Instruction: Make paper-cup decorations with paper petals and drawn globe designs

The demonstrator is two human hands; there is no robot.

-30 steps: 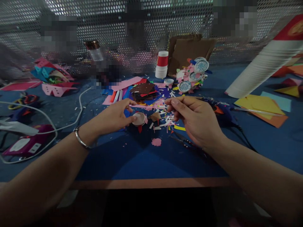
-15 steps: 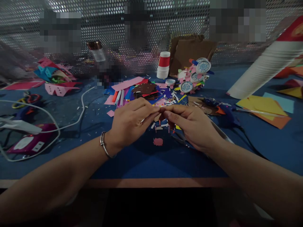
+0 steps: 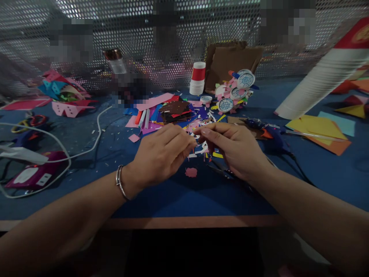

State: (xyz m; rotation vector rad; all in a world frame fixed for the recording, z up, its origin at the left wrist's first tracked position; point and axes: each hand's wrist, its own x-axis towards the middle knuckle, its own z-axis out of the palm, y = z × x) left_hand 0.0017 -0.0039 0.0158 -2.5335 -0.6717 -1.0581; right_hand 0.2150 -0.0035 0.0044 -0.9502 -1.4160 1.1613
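My left hand (image 3: 161,156), with a bracelet at the wrist, is closed, its fingertips pressed together above the paper scraps. Close on its right, my right hand (image 3: 238,148) has thumb and forefinger in a pinch. Whatever either hand grips is too small or too hidden to make out. Below the fingers a small pink paper piece (image 3: 190,172) with a wavy edge lies flat on the blue tabletop (image 3: 161,200). Scissors (image 3: 220,169) lie partly under my right hand. Behind the fingers are a yellow paper strip (image 3: 217,155) and several white snippets.
Brown paper sheets (image 3: 174,109) and markers (image 3: 142,118) lie behind my hands. A decorated paper craft (image 3: 238,92) and a short cup stack (image 3: 197,79) stand farther back. At right are a glue gun (image 3: 273,138) and a leaning cup stack (image 3: 317,77); at left, a cabled purple power strip (image 3: 37,171).
My fingertips, together before, now show a small gap. The brown paper bit seen between them earlier no longer shows. My left hand has turned slightly, its knuckles more toward me.
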